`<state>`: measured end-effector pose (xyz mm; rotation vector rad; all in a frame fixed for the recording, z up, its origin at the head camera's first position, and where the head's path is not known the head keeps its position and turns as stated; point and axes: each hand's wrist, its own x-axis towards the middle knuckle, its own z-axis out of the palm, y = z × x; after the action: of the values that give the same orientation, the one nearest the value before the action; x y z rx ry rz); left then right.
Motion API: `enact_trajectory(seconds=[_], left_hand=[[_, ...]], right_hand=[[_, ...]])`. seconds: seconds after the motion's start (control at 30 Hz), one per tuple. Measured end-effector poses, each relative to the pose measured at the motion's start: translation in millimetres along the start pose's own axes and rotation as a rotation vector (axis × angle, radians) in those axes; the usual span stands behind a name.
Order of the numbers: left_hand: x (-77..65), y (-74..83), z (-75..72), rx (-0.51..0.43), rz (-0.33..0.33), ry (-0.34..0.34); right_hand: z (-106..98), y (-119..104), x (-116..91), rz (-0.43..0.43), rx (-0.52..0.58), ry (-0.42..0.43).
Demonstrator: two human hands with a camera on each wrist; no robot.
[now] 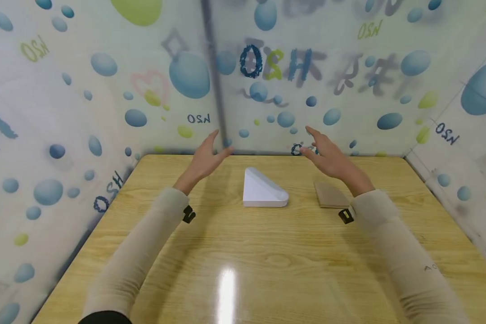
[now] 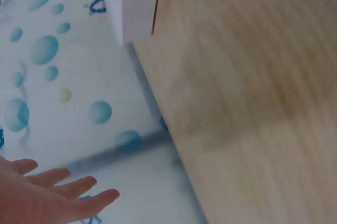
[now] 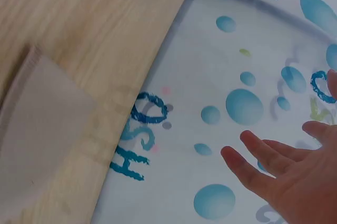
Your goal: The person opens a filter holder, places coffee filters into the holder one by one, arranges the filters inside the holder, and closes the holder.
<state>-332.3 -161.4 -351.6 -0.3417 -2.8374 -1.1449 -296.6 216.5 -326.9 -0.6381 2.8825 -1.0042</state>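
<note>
My left hand [image 1: 204,161] is raised over the back left of the table, fingers straight and spread, holding nothing. My right hand [image 1: 331,158] hovers on the other side in the same way, also bare. On the wood between them lies a white triangular box [image 1: 262,191] with rounded corners, apart from both hands. Below the right hand sits a flat brown piece [image 1: 330,196], partly covered by that wrist. Seen from the right wrist, this brown piece [image 3: 45,134] looks like folded cloth or card; I cannot tell which.
The wooden table [image 1: 263,252] meets a back wall [image 1: 340,40] printed with blue and green bubbles and letters. Similar side walls [image 1: 20,157] close in left and right. Small dark wrist cameras [image 1: 188,214] sit by the cuffs.
</note>
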Motion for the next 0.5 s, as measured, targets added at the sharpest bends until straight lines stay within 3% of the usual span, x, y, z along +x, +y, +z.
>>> enact_trajectory(seconds=[0.3, 0.5], left_hand=[[-22.9, -3.3, 41.6, -0.196, -0.02, -0.034], [-33.2, -2.1, 66.6, -0.277, -0.046, -0.064]], right_hand=[[35, -3, -6, -0.014, 0.055, -0.033], [57, -2, -9, 0.007, 0.13, -0.037]])
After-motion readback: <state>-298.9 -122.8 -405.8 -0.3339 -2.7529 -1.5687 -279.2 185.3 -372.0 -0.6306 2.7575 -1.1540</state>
